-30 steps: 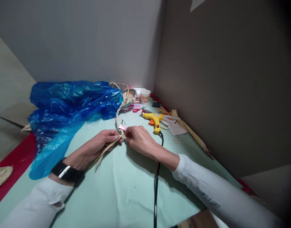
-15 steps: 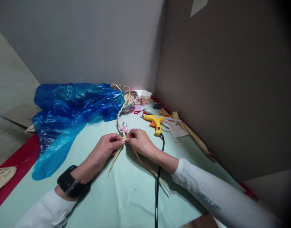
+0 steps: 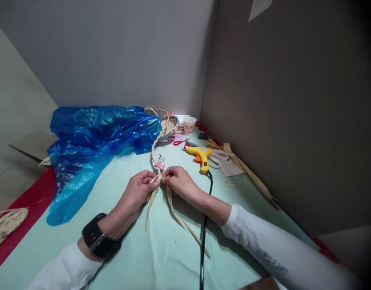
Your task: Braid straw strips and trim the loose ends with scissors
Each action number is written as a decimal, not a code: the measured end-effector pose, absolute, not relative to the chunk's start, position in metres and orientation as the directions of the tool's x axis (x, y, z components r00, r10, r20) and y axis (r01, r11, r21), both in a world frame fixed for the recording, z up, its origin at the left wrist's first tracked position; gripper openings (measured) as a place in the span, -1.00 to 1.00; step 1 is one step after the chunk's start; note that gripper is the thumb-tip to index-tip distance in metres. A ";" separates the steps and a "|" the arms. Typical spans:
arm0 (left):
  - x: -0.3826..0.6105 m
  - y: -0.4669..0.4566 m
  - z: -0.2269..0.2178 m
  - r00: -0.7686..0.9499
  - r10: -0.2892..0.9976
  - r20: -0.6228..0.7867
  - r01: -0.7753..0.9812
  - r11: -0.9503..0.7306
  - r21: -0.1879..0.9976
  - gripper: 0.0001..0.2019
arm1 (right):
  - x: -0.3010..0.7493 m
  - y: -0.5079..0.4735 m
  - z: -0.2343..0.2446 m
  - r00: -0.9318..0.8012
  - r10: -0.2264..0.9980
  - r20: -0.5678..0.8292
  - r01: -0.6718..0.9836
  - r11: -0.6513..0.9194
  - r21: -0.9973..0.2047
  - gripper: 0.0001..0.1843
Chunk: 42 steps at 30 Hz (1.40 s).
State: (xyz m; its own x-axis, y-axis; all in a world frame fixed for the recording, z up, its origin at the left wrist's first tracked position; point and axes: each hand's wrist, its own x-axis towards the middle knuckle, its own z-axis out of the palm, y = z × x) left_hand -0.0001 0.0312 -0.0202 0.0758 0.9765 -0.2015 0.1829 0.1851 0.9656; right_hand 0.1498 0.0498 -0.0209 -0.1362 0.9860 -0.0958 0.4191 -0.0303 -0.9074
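A pale straw braid (image 3: 154, 150) runs from the basket toward me and ends between my two hands. My left hand (image 3: 140, 186) pinches strands at its near end, thumb against fingers. From the other side, my right hand (image 3: 178, 181) pinches strands at the same spot, its fingertips almost meeting the left ones. One loose straw strand (image 3: 149, 209) hangs below my left hand, and longer straw strands (image 3: 183, 223) trail from my right hand toward the black cord. Just above the fingers, a pink binder clip (image 3: 159, 165) sits on the braid.
A yellow glue gun (image 3: 200, 155) lies to the right, its black cord (image 3: 204, 237) running toward me. Beyond are scissors (image 3: 181, 142), a paper cup (image 3: 189, 125) and a woven basket (image 3: 170, 125). Blue plastic (image 3: 103, 133) covers the left back. Straw strips (image 3: 252, 175) lie along the right wall.
The whole view has shifted slightly, so things appear a little farther right. My hands still pinch the braid's end; the loose strands below them have changed position.
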 end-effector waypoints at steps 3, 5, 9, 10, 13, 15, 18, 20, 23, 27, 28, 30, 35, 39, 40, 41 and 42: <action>-0.003 0.034 -0.023 0.068 0.977 -0.203 0.226 0.183 0.957 -0.85 | 0.150 0.048 -0.019 -0.165 0.983 -0.086 0.403 -0.012 -0.915 -0.92; -0.004 0.036 -0.026 0.068 0.978 -0.197 0.270 0.172 0.947 -0.84 | 0.151 0.048 -0.018 -0.176 0.981 -0.077 0.398 -0.001 -0.917 -0.89; -0.003 0.037 -0.028 0.072 0.989 -0.132 0.385 0.094 0.918 -0.83 | 0.151 0.049 -0.017 -0.148 0.987 -0.070 0.421 -0.001 -0.907 -0.90; -0.002 0.037 -0.028 0.070 0.993 -0.099 0.422 0.061 0.904 -0.83 | 0.151 0.050 -0.017 -0.136 0.989 -0.066 0.432 -0.001 -0.902 -0.91; 0.001 0.035 -0.022 0.074 0.997 0.018 0.553 -0.056 0.831 -0.83 | 0.149 0.050 -0.016 -0.105 0.993 -0.046 0.459 0.008 -0.888 -0.92; 0.003 0.032 -0.017 0.093 0.992 0.089 0.629 -0.127 0.767 -0.82 | 0.148 0.049 -0.015 -0.088 0.996 -0.033 0.474 0.013 -0.881 -0.91; 0.004 0.028 -0.014 0.128 0.980 0.153 0.696 -0.199 0.690 -0.79 | 0.147 0.047 -0.015 -0.081 0.996 -0.021 0.492 0.022 -0.870 -0.89; 0.003 0.026 -0.014 0.143 0.973 0.179 0.717 -0.226 0.659 -0.79 | 0.147 0.047 -0.015 -0.090 0.996 -0.017 0.500 0.031 -0.866 -0.89; 0.001 0.024 -0.016 0.149 0.965 0.215 0.748 -0.252 0.614 -0.81 | 0.147 0.046 -0.014 -0.110 0.994 -0.017 0.508 0.042 -0.860 -0.88; 0.000 0.023 -0.020 0.136 0.948 0.286 0.800 -0.275 0.533 -0.91 | 0.147 0.045 -0.012 -0.121 0.992 -0.016 0.525 0.051 -0.850 -0.87; 0.001 0.023 -0.021 0.133 0.944 0.302 0.809 -0.279 0.517 -0.92 | 0.147 0.044 -0.012 -0.121 0.993 -0.014 0.529 0.053 -0.847 -0.87; 0.002 0.023 -0.022 0.128 0.936 0.328 0.823 -0.285 0.491 -0.92 | 0.146 0.044 -0.012 -0.119 0.993 -0.009 0.537 0.057 -0.842 -0.88; 0.006 0.021 -0.024 0.128 0.913 0.386 0.847 -0.303 0.436 -0.92 | 0.145 0.043 -0.013 -0.102 0.995 0.005 0.551 0.060 -0.833 -0.89; 0.010 0.017 -0.022 0.172 0.899 0.403 0.852 -0.341 0.398 -0.82 | 0.146 0.042 -0.014 -0.098 0.995 0.012 0.540 0.064 -0.839 -0.88; 0.011 0.015 -0.021 0.184 0.897 0.401 0.854 -0.348 0.387 -0.79 | 0.147 0.043 -0.014 -0.101 0.995 0.011 0.531 0.063 -0.845 -0.88; 0.011 0.013 -0.021 0.195 0.896 0.398 0.858 -0.353 0.374 -0.77 | 0.147 0.043 -0.014 -0.105 0.994 0.008 0.519 0.062 -0.852 -0.87; 0.011 0.010 -0.021 0.207 0.896 0.392 0.863 -0.356 0.359 -0.76 | 0.148 0.043 -0.015 -0.108 0.994 0.004 0.505 0.058 -0.861 -0.87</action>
State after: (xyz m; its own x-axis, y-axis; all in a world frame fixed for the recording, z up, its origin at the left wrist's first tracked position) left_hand 0.0113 0.0102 -0.0209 0.2066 0.8964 0.3921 0.8629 -0.3559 0.3589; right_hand 0.1478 0.0433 -0.0146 -0.1079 0.9942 0.0035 0.5051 0.0579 -0.8611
